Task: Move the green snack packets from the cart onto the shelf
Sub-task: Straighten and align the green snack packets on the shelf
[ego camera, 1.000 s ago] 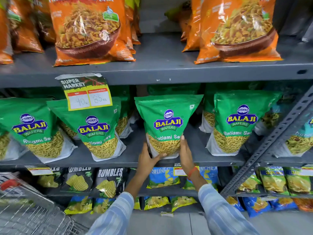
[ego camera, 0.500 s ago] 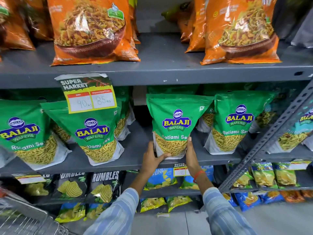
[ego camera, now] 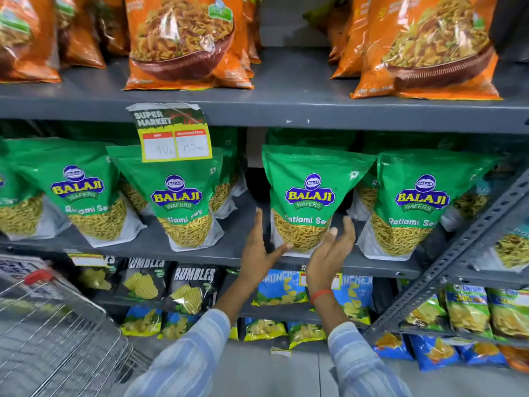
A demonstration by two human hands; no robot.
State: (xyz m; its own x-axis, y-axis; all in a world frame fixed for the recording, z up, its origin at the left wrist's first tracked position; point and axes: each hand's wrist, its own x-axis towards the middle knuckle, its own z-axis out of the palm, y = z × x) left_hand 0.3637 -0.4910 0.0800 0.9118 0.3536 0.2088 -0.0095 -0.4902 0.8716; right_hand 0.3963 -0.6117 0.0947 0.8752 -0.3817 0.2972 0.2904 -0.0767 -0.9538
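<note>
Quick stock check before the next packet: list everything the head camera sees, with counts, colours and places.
Green packets: five at the front, more behind, middle shelf.
Orange packets: several, top shelf.
Price tag: one, green and yellow, hanging from the top shelf edge.
Black packets: about three, lower shelf, left.
Blue packets: several, lower shelf and bottom right.
Yellow packets: several, bottom row.
Cart: one, wire, lower left.
Left hand: open, thumb touching the centre green packet.
Right hand: open, just off that packet.
</note>
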